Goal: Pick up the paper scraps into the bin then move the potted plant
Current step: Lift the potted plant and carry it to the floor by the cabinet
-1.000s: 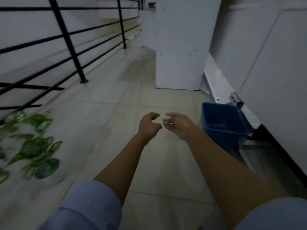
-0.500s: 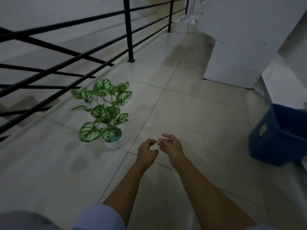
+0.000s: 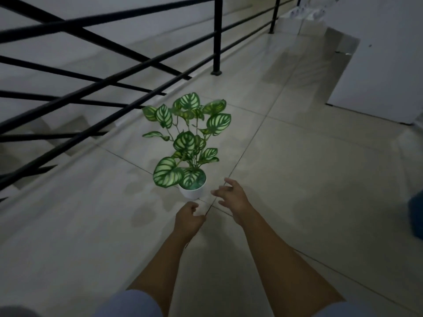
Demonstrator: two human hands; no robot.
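Pale floor tiles (image 3: 297, 179) fill the frame in dim light, and a black metal railing (image 3: 109, 88) slants across the upper left, with stair steps faintly visible behind it. At the centre we see the potted plant (image 3: 190, 143), upright in its small white pot (image 3: 191, 191), with broad green leaves striped in a lighter green spreading up toward the railing. Below it, our left hand (image 3: 188, 219) reaches forward, fingers loosely curled and holding nothing, just short of the pot's base. Our right hand (image 3: 232, 197) sits a little higher and to the right of the pot, fingers spread wide, nothing in its grasp, close beside the pot but not touching it. Both forearms run up from the bottom edge, with light blue sleeves (image 3: 135, 303) at the lower corners. At the far right edge we catch a blurred sliver of the blue bin (image 3: 417, 216), well apart from the plant. A white wall panel (image 3: 377, 65) stands in the upper right.
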